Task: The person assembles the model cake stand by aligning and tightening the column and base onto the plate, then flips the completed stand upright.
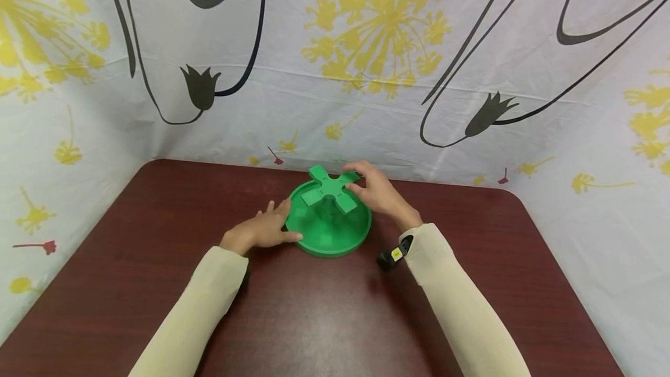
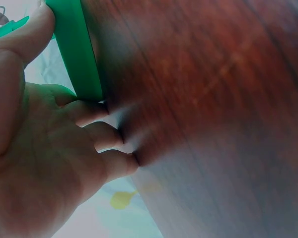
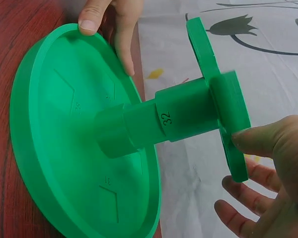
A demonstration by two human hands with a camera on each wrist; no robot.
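On the table stands a green plastic stand: a round, shallow base, a stepped stem marked 32, and a cross-shaped top with flat arms. At the base's left side, my left hand holds the rim, thumb over its edge and other fingers along the outside, their tips near the tabletop in the left wrist view. My right hand grips one arm of the cross from the right. In the right wrist view its thumb touches the cross's edge, while the lower fingers are spread apart from it.
Dark reddish-brown wood makes up the table, with rounded far corners. White cloth printed with yellow and grey flowers hangs behind and at both sides. A black strap with a small device sits on my right wrist.
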